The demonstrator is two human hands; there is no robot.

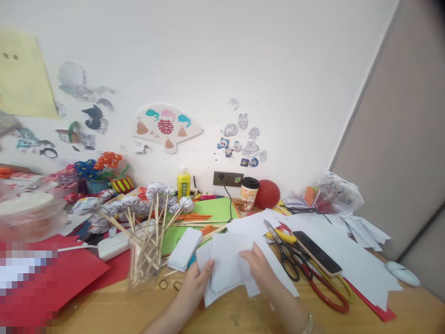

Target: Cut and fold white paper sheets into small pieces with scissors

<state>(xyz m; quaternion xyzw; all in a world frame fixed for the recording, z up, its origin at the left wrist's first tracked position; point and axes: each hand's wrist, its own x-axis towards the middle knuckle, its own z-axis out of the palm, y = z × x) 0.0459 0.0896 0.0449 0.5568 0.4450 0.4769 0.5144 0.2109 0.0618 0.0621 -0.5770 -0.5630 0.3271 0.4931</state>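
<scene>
Several white paper sheets [227, 264] lie loosely stacked between my two hands, a little above the wooden table. My left hand [196, 283] grips their left edge, thumb on top and the other fingers underneath. At the right side, my right hand [259, 269] pinches the sheets near their upper right part; some of its fingers are hidden. A neat stack of narrow white paper strips [185, 249] rests just left of the sheets. To the right lie black-handled scissors [290, 260] and red-handled scissors [330, 294], close to a phone [317, 253].
A clear container of wooden sticks [144, 260] stands left of my hands, beside a white power strip [113, 246] and red paper [83, 273]. Behind are a yellow bottle [183, 183], a lidded cup [249, 195] and a red balloon [267, 194]. A mouse [403, 273] sits far right.
</scene>
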